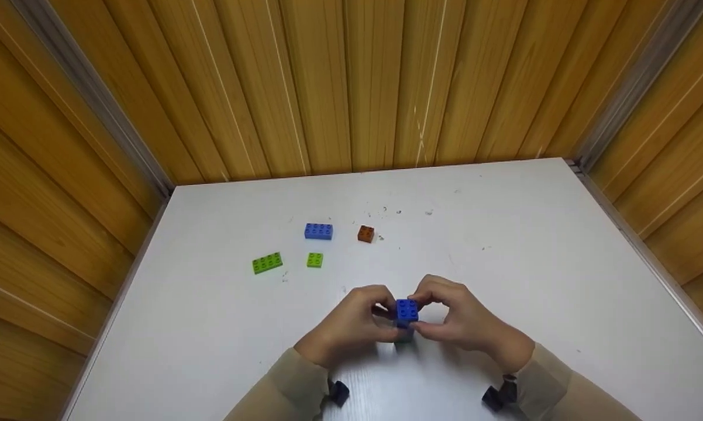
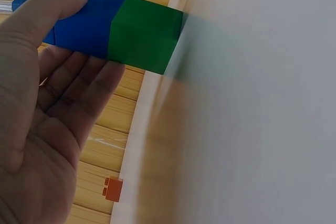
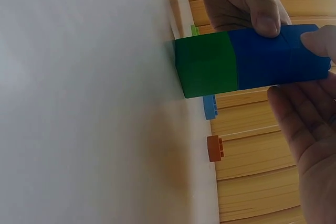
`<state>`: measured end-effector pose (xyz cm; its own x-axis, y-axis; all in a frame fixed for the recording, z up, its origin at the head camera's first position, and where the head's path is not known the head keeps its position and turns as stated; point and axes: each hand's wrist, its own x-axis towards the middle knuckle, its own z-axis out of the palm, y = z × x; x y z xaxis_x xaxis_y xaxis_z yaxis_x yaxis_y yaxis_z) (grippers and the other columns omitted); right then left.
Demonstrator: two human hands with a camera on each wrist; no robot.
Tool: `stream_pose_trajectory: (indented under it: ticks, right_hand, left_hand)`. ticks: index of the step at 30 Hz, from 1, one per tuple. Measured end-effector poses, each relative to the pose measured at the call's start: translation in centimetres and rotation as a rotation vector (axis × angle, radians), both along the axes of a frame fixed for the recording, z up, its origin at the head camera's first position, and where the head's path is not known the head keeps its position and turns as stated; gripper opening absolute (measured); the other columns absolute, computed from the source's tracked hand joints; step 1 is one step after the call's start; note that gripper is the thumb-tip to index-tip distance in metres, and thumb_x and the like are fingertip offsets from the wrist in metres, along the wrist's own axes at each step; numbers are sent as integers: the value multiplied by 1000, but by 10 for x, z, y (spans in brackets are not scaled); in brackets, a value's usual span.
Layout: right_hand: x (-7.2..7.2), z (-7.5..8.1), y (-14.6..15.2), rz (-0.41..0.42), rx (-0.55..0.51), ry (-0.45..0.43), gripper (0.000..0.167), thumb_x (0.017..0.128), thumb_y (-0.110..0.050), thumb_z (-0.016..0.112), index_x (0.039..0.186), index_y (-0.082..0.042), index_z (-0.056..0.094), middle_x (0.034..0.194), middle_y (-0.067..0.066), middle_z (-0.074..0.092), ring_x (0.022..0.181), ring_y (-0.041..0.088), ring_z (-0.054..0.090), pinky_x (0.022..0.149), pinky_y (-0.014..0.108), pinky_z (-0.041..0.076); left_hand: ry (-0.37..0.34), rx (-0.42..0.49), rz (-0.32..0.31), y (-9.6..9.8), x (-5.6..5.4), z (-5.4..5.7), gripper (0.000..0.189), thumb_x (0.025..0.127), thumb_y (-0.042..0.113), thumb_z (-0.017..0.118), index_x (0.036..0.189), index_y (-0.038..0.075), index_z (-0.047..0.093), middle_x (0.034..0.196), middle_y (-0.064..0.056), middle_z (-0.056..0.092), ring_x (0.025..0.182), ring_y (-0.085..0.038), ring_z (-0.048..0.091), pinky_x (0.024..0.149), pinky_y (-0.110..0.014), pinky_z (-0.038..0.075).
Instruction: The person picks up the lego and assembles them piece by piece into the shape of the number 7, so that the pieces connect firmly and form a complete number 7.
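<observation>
Here's your stack (image 3: 247, 65), upright, its foot seemingly on the worktop (image 1: 533, 234), and you're on it from both sides! Your left hand (image 1: 354, 318) grips the lower blue (image 2: 94, 31), thumb across its face; your right hand (image 1: 464, 320) pinches the top blue (image 1: 407, 307) between thumb and fingers. The green brick (image 2: 146, 34) makes up the bottom of the stack, mostly bare of fingers, and that's one weak spot: rock the stack or pull up hard and that joint could let go, leaving green behind.

Now look at the top joint. There's a seam between the two blues, and I can't tell whether it's fully home. Press down off-centre with your right hand and the top blue could seat crooked, one edge down, the other riding up. Squeeze unevenly and your two hands could twist the stack against itself. Crowded in there, too: your thumbs sit close by that seam, so a fingertip could get nipped.

The loose ones look safe for now: brown brick (image 1: 366, 234) beyond the stack and slightly left, long blue (image 1: 319, 232) farther left, small lime (image 1: 314, 261) and long lime (image 1: 267, 263) left too, all well apart from it.
</observation>
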<state>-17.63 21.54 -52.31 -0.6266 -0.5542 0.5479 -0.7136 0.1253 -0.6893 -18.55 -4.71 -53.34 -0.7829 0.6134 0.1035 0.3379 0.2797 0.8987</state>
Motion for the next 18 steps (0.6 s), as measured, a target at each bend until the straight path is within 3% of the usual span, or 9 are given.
stream_pose_trajectory:
  ticks: [5,9,18]
  right_hand:
    - [1,1,-1,-3,10,-12,36,86,2,93,114,-14,76,103,5,74,102,12,73,89,32,69]
    - [1,1,-2,-1,18,-28,34,88,1,92,115,-14,76,103,6,73,102,14,74,90,33,70]
    - [1,4,0,5,24,-62,32,90,-1,92,114,-15,77,103,4,73,102,14,75,91,32,70]
  left_hand:
    - [57,2,-42,-2,-1,5,26,91,19,97,108,12,78,113,1,79,112,-4,76,105,-23,64]
    - [83,57,-65,-3,-1,9,30,91,11,95,116,8,78,118,-7,79,114,-7,76,105,-26,66]
    - [58,126,-45,-1,-1,13,26,92,7,94,112,4,79,115,-14,80,108,-2,74,100,-27,68]
